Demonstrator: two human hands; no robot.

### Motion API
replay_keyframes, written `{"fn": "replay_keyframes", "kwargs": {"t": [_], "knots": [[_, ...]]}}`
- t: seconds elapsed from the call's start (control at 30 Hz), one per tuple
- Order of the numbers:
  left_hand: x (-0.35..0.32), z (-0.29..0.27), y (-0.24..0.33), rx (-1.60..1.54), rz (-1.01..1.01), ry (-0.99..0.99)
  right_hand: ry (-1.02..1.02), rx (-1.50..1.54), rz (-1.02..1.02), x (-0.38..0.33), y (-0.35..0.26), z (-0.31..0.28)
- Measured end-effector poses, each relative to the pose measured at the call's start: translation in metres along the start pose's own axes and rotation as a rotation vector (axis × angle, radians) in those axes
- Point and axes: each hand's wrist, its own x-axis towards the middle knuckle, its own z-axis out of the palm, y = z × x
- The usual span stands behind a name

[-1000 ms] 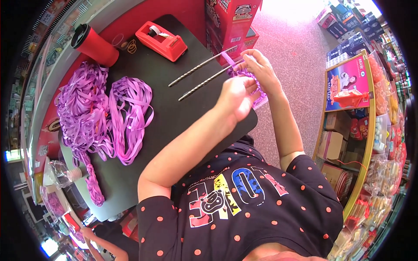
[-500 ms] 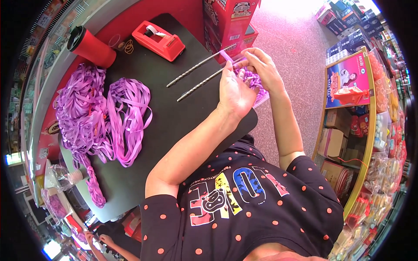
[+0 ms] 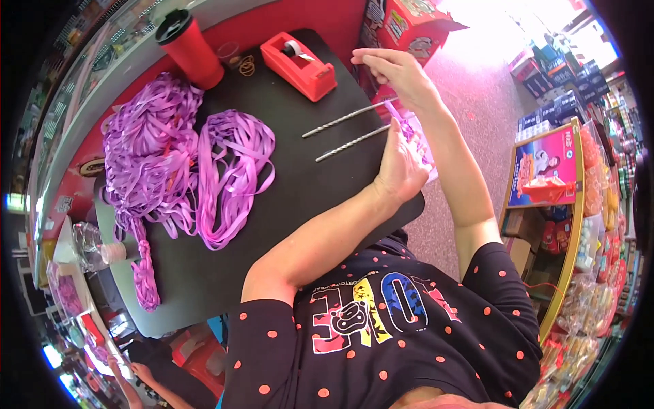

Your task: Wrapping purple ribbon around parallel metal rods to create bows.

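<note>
Left hand (image 3: 402, 170): I saw thumb against purple ribbon (image 3: 411, 133) beside twisted rods (image 3: 351, 144), closure unclear | Right hand (image 3: 405, 78): fingertips bunched together; contents I couldn't tell.

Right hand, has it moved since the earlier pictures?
Yes. Judged against the red tape dispenser, the right hand has moved closer to it, and farther from the left hand.

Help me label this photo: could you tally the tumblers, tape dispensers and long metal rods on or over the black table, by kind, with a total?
Red tumbler with black lid: 1
Red tape dispenser: 1
Twisted metal rods: 2
Total: 4
</note>
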Motion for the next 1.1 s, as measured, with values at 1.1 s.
{"fn": "replay_keyframes", "kwargs": {"t": [1.1], "knots": [[0.007,-0.007,-0.001,0.037,-0.036,0.262,-0.281,0.162,0.414,0.063,-0.018,0.029]]}}
